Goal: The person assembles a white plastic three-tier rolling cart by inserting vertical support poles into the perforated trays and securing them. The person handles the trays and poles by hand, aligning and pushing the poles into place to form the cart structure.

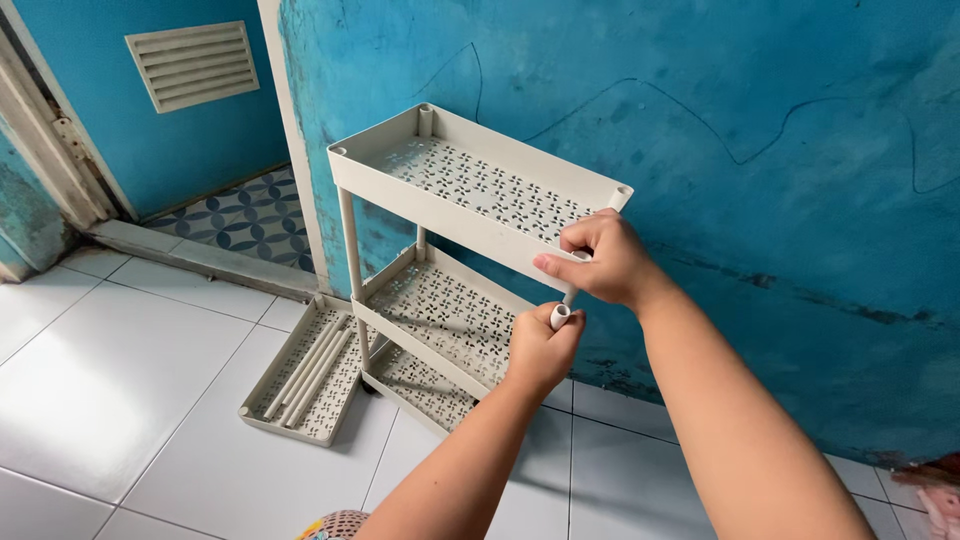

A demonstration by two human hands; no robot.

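On the floor at left lay a spare tray with loose tubes. Our left hand was closed around a short white tube under the rack's top shelf; our right hand pinched that shelf's corner. We judged the tube should go straight into the corner socket while we kept the shelf level.

Rack: cream plastic, matt, smooth; shelves perforated w/ cut-out pattern. Loose tray on floor: same plastic, same finish. Short tube in left hand: white plastic, smooth, slight sheen. Floor tiles: white ceramic, glossy, reflective. Wall: blue paint over plaster, matt, rough, blotchy, hairline cracks. Vent: painted slats, material unclear.
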